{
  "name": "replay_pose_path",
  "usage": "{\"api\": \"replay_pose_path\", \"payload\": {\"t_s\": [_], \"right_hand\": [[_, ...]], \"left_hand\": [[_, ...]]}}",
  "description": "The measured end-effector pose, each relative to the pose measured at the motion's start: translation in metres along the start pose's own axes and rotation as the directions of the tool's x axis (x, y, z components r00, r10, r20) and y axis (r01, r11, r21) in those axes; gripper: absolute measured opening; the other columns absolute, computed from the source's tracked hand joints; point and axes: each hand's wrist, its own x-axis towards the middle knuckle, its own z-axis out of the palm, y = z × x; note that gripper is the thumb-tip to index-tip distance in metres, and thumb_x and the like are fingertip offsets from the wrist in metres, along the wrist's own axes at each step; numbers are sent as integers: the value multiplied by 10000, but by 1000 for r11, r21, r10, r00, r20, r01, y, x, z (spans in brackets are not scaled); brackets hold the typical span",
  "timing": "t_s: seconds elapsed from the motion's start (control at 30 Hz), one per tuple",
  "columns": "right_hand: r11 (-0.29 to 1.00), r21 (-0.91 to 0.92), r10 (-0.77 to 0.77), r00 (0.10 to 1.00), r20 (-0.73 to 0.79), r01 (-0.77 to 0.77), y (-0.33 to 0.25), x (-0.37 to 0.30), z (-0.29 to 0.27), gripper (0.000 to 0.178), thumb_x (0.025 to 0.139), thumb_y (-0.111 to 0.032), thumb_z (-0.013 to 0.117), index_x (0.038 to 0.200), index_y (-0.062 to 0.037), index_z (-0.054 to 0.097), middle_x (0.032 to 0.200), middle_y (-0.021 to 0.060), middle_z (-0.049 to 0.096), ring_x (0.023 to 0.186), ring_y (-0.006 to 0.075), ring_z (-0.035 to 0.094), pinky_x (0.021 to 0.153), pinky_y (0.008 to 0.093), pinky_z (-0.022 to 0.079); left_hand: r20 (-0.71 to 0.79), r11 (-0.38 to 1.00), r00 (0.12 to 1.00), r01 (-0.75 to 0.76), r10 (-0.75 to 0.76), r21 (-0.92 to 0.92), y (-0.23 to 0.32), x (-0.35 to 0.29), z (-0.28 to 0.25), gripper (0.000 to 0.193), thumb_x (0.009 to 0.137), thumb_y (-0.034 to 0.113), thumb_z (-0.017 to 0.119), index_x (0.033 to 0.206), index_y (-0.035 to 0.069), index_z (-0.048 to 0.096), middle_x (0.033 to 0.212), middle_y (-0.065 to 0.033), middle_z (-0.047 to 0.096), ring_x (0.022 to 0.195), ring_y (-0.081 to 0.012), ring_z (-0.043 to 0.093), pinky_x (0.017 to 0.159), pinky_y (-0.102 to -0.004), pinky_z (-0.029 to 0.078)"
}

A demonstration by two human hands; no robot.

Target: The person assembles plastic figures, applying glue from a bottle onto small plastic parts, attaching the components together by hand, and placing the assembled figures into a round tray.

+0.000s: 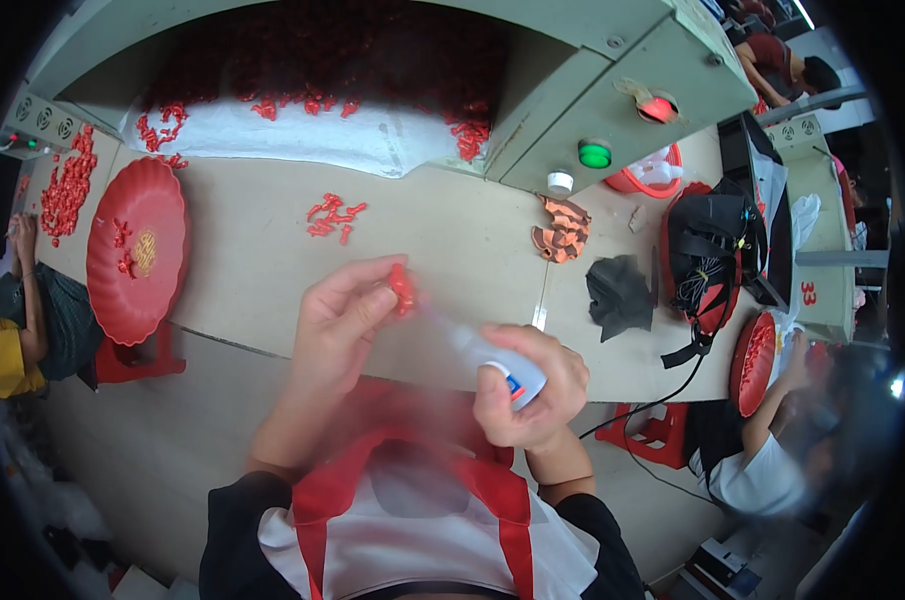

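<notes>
A small red figure-like piece [401, 290] is pinched between the thumb and fingers of my left hand [341, 312]. My right hand [538, 395] grips a translucent white squeeze bottle [508, 368]; its narrow, blurred nozzle points toward the red piece. Whether the nozzle tip touches the piece, I cannot tell. Both hands are above the near edge of the table. Beyond them on the tabletop [443, 220] lies a little heap of similar red pieces [333, 218].
A pale green cabinet [548, 120] spans the back, its white sheet [303, 140] bearing many red pieces. A scalloped red tray [108, 250] sits left. To the right are a striped orange-brown thing [563, 230], black cloth [621, 297] and black bag [708, 240]. People sit on both sides.
</notes>
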Motion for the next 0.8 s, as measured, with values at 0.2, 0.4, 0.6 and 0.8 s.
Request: {"api": "replay_pose_path", "payload": {"t_s": [0.2, 0.4, 0.6, 0.8], "right_hand": [[436, 565, 688, 664, 292, -700, 27, 34, 33, 169, 754, -45, 588, 905, 13, 538, 817, 77, 593, 698, 141, 593, 606, 248, 475], [883, -172, 453, 889, 66, -437, 111, 106, 104, 202, 681, -52, 606, 866, 19, 566, 793, 175, 604, 697, 247, 618, 674, 368, 492], [667, -712, 467, 868, 170, -220, 142, 150, 120, 298, 678, -82, 555, 960, -27, 634, 823, 240, 616, 794, 391, 605, 750, 420, 483], [926, -372, 120, 985, 121, -67, 117, 113, 99, 251, 681, -127, 645, 910, -25, 650, 735, 141, 643, 611, 233, 625, 578, 345, 497]], "left_hand": [[-118, 992, 989, -94, 83, -85, 9, 5, -31, 282, 868, 18, 503, 1144, -37, 511, 1012, -156, 591, 892, -240, 628, 752, -284, 542], [-133, 986, 989, -90, 72, -143, 13, -2, -46, 292, 867, 17, 504, 1153, -43, 504, 1016, -160, 590, 894, -242, 628, 751, -281, 548], [-143, 984, 987, -97, 75, -153, 20, -7, -55, 301, 866, 18, 503, 1159, -50, 498, 1016, -157, 590, 896, -241, 627, 753, -279, 549], [-147, 983, 988, -75, 50, -170, 21, -5, -50, 304, 868, 21, 501, 1164, -48, 496, 1015, -154, 593, 899, -235, 627, 760, -278, 543]]}}
